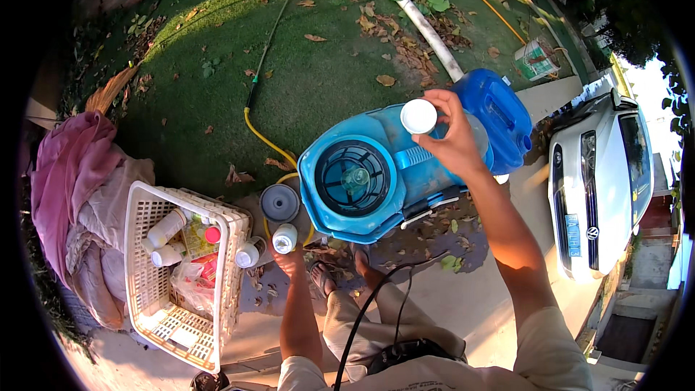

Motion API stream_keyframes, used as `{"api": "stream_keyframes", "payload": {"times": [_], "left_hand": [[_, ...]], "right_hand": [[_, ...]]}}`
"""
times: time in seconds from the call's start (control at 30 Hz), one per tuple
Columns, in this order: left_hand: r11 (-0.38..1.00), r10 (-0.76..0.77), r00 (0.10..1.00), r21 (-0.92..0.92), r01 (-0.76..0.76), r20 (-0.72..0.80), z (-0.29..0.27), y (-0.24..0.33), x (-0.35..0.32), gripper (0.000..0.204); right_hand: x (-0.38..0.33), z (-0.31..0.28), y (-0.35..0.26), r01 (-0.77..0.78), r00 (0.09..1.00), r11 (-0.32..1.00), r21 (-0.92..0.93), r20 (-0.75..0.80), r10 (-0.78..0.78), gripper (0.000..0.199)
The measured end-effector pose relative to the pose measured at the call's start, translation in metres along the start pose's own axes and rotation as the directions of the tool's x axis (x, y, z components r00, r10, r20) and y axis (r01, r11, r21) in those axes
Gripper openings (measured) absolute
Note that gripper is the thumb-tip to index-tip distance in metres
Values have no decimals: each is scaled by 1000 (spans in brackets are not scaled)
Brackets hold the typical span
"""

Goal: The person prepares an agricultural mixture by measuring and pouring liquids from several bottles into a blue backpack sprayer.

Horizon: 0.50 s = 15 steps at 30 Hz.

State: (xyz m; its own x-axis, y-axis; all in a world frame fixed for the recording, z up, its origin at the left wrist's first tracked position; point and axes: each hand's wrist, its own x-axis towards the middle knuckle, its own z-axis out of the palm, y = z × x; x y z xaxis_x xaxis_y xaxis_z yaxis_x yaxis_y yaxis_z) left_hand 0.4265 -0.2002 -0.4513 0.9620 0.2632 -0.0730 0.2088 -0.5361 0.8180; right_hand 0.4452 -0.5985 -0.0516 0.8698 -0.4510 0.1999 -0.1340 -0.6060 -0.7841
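My left hand (292, 262) is closed around a white bottle (285, 239), held upright with its silvery top facing up. A white round cap (418, 116) is pinched between the fingers of my right hand (455, 141), above the sprayer. Between and beyond my hands stands a blue sprayer tank (318, 211), its wide mouth uncovered and fitted with a black strainer basket (355, 176). A grey round lid (279, 203) lies left of the tank. Another white bottle (251, 253) stands between my left hand and the crate.
A cream plastic crate (137, 261) at left holds bottles and packets. Pink and pale cloth (79, 166) lies behind it. A blue jerrycan (494, 119) stands right of the tank. A yellow hose (260, 137) crosses the grass. A white car (597, 195) is parked at right.
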Motion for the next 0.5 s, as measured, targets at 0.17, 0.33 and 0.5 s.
{"api": "stream_keyframes", "payload": {"times": [0.17,0.33,0.5], "left_hand": [[998,65,994,-22,-64,88,-19,15,-1,91],[994,-34,991,-103,48,132,-30,13,-17,87],[993,48,890,74,-91,453,-54,28,-35,72]], "right_hand": [[-19,-13,-6,-49,995,998,-25,-91,46,76],[-41,-58,17,-202,939,978,-60,-295,176,77],[-77,-78,48,-221,947,904,-365,-303,109,87]]}}
